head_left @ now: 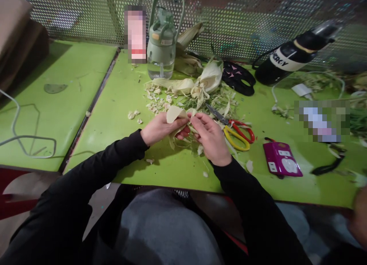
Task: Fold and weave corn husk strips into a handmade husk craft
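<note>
My left hand [168, 126] is closed on a pale corn husk piece [175, 113], which curls up above the thumb. Just to its right, my right hand [208, 134] pinches the same pale husk material between thumb and fingers. Beyond my hands lie a larger pale husk bundle [210, 77], husk shreds [187, 101] and small cut pieces [157, 103]. Scissors [236, 134] with one red and one yellow handle rest against the shreds, beside my right hand. The exact spot where my fingertips meet is partly hidden.
A green water bottle [162, 47] stands at the back near a mesh panel [86, 16]. A black bottle [295, 56] leans at the right. A purple box [282, 159], a white charger [302, 91] and a black mask-like item [238, 77] lie on the green table [97, 131].
</note>
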Tool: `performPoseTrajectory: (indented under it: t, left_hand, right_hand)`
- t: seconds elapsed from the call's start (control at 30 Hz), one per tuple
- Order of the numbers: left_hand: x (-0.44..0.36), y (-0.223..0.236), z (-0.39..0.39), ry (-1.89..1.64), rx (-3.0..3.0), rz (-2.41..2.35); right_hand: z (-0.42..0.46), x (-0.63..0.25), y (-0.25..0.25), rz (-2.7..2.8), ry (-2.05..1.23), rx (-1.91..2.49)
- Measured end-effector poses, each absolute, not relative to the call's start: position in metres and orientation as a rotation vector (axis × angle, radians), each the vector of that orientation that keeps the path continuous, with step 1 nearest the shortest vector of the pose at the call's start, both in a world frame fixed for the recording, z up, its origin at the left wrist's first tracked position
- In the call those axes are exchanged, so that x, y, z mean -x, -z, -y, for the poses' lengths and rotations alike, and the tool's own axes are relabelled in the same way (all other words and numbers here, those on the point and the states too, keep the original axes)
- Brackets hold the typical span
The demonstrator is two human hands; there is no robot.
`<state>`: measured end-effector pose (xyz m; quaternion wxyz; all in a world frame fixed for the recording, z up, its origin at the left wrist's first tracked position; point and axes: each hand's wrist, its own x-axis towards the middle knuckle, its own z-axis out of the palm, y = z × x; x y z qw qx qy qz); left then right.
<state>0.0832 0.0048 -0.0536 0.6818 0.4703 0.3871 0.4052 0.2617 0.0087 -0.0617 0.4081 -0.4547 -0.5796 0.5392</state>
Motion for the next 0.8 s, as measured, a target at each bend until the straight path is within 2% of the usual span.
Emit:
performPoseTrajectory:
  t: [0.1, 0.37, 0.5, 0.7, 0.8]
  left_hand:
    - [-0.083, 0.049, -0.004, -0.835, -1.006, -0.869]
    - [-0.09, 0.045, 0.001, -0.864, -1.061, -0.967]
    - [-0.09, 0.047, -0.001, -0.917, -1.095, -0.988]
    - [-0.087, 0.048, -0.005, -0.863, -0.824, -0.885]
    - [-0.087, 0.047, -0.004, -0.961, -0.75, -0.886]
  right_hand:
    - [-0.008, -0.259, 0.065, 1.422, -1.347, 1.11]
    - [0.006, -0.255, 0.06, 1.562, -1.056, 1.063]
    - [0.001, -0.256, 0.063, 1.549, -1.084, 1.105]
    - [-0.014, -0.263, 0.066, 1.569, -1.16, 1.156]
    - [-0.016, -0.267, 0.065, 1.673, -0.889, 1.203]
